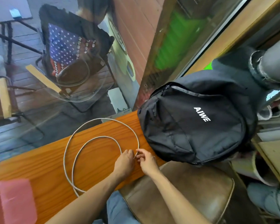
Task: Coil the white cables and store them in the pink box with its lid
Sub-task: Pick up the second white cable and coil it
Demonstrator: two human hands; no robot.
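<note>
A white cable (66,147) lies in two wide loops on the orange wooden table (44,160). Both loops run together at the near edge, where my left forearm hides them. My left hand (124,162) rests on the table, fingers curled over the inner loop's end. My right hand (146,160) pinches the outer loop's end between thumb and finger, right beside the left hand. The pink box (11,201), translucent plastic, stands at the table's near left corner. I cannot tell whether its lid is on.
A black backpack (199,123) sits on the table's right end, close to my right hand. A brown leather stool (181,191) stands below the table's near edge. A window pane runs along the table's far side.
</note>
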